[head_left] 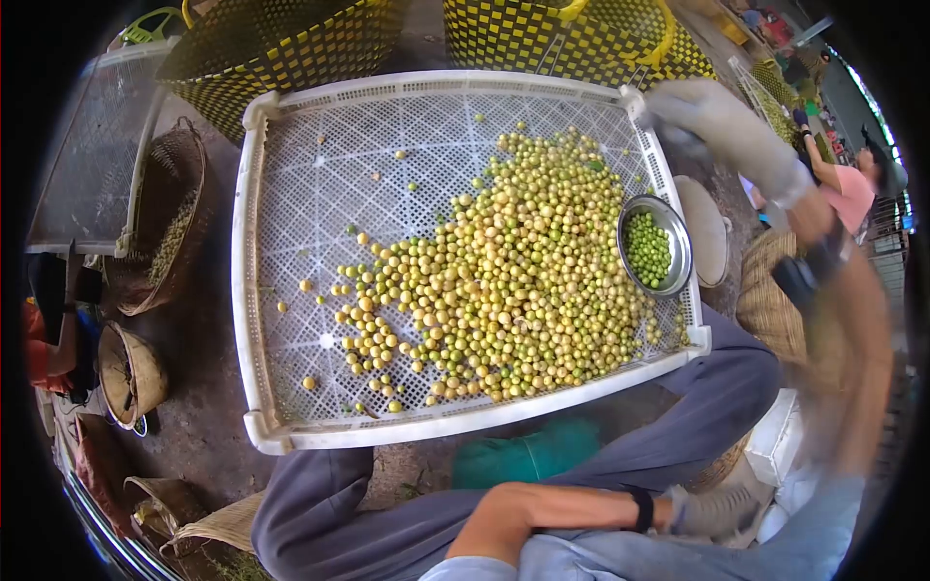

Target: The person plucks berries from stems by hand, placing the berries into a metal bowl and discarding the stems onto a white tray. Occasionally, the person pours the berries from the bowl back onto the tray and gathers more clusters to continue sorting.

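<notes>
A white mesh tray [254,290] lies across my lap, with a spread heap of small round yellow and green fruits [523,261] on it. Near its right rim sits a metal bowl [684,254] of small green fruits [647,250]. My right hand [722,131], in a pale glove and blurred by motion, is raised by the tray's far right corner, close to a yellow-and-black woven basket [620,39]. My left hand [717,508], in a grey glove, is low on the right beside my leg, beyond my bent forearm. Its fingers are indistinct, and I cannot tell what it holds.
Another yellow-and-black basket [281,48] stands behind the tray. On the left are an empty mesh tray [92,155], a wicker basket [189,232] with fruits and a small tub [136,373]. A white box [775,436] sits at right. Other people work at both sides, including one in a pink top [852,198].
</notes>
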The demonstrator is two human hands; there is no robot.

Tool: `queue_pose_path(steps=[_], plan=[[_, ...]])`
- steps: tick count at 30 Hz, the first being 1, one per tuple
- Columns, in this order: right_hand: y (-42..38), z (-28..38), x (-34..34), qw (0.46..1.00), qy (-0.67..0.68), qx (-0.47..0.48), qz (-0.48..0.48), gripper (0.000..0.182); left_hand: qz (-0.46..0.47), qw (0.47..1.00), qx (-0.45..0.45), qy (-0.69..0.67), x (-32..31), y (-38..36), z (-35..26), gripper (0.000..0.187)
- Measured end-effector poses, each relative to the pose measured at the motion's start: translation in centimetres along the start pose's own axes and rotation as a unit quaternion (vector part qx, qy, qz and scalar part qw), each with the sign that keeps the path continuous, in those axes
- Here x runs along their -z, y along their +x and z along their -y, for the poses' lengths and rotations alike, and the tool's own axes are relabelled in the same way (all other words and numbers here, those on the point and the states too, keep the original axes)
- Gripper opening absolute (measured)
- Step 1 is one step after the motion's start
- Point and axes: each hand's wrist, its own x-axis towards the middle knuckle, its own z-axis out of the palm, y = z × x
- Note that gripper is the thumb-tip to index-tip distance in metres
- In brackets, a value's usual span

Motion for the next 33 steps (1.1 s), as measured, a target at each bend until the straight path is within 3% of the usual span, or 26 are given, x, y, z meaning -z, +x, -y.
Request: queue_pose_path(steps=[1,2,4,6,10,12,13,14,15,16,17,18,19,20,21,22,23,24,26,28,29,30,32,33], plan=[[-1.5,-0.6,1.4,1.000,0.009,-0.015,0.010,0.034,-0.123,0.989,-0.058,0.060,-2.0,1.3,-1.3,0.020],[-3.8,0.9,2.2,0.999,-0.027,-0.038,0.003,0.033,-0.134,0.989,-0.043,0.039,-1.8,2.4,-3.6,0.019],[-7.4,2.9,4.6,0.996,-0.064,-0.067,-0.003,0.032,-0.041,0.995,-0.013,-0.090,0.8,3.9,-6.3,0.017],[-9.3,3.0,6.8,0.994,-0.100,-0.034,0.003,0.034,-0.006,0.986,-0.006,-0.169,5.5,4.8,-9.1,0.015],[-7.4,4.7,4.7,0.995,-0.086,0.041,-0.022,0.036,-0.006,0.972,0.005,-0.233,16.2,4.6,-12.6,0.017],[-4.8,4.8,1.0,0.992,-0.063,0.103,-0.030,0.025,-0.012,0.975,0.024,-0.219,20.8,2.4,-13.0,0.019],[-3.6,4.9,-1.4,0.992,-0.028,0.113,-0.043,0.020,-0.062,0.902,0.262,-0.336,23.9,1.0,-16.4,0.021],[-2.1,4.0,-3.9,0.981,-0.003,0.184,-0.056,0.020,-0.077,0.937,0.241,-0.242,23.8,-1.8,-13.9,0.016],[-0.3,3.8,-5.5,0.978,-0.051,0.200,-0.022,0.025,-0.107,0.882,0.313,-0.335,24.9,-4.3,-14.3,0.024],[3.7,0.4,-8.1,0.878,-0.206,0.427,-0.063,0.028,-0.109,0.850,0.407,-0.316,26.2,-6.7,-14.9,0.029],[4.2,-0.3,-10.9,0.834,-0.236,0.494,-0.076,0.038,-0.136,0.836,0.454,-0.278,26.4,-9.6,-14.6,0.031],[2.8,0.2,-13.1,0.867,-0.095,0.490,-0.011,0.051,-0.140,0.835,0.491,-0.206,27.1,-11.5,-15.4,0.032],[5.5,-2.5,-16.7,0.852,-0.167,0.496,-0.007,0.056,-0.162,0.839,0.497,-0.151,26.9,-13.9,-15.3,0.030],[6.3,-1.8,-20.6,0.906,-0.051,0.420,-0.011,0.035,-0.169,0.822,0.526,-0.137,27.0,-15.7,-15.8,0.026],[5.2,-1.5,-22.8,0.904,-0.137,0.398,-0.077,0.032,-0.210,0.815,0.515,-0.163,26.6,-17.8,-15.8,0.025],[6.2,-2.9,-25.4,0.904,-0.209,0.371,-0.016,0.027,-0.250,0.806,0.502,-0.191,26.3,-19.4,-15.8,0.024],[6.0,-2.7,-27.4,0.937,-0.176,0.298,0.036,0.024,-0.252,0.805,0.502,-0.189,26.6,-19.9,-16.1,0.024],[5.9,-2.3,-28.9,0.938,-0.188,0.277,0.090,0.023,-0.290,0.803,0.505,-0.124,27.0,-20.4,-16.3,0.022],[4.8,-2.2,-31.9,0.919,-0.199,0.339,0.039,0.023,-0.317,0.779,0.534,0.081,29.1,-19.8,-18.3,0.019],[3.9,-0.5,-30.5,0.911,-0.064,0.367,0.178,0.022,-0.401,0.707,0.553,0.180,31.3,-20.8,-18.0,0.017],[4.3,-0.7,-30.5,0.904,-0.062,0.382,0.181,0.022,-0.439,0.690,0.503,0.279,32.4,-21.0,-17.7,0.015],[5.0,-0.5,-30.0,0.913,-0.142,0.347,0.161,0.024,-0.470,0.663,0.445,0.376,33.8,-21.0,-17.6,0.014],[6.4,0.0,-27.6,0.944,-0.188,0.250,0.104,0.024,-0.459,0.592,0.467,0.470,36.9,-20.1,-17.6,0.020],[7.5,-0.3,-27.3,0.956,-0.174,0.229,0.066,0.027,-0.461,0.591,0.468,0.468,38.1,-19.9,-16.9,0.020]])
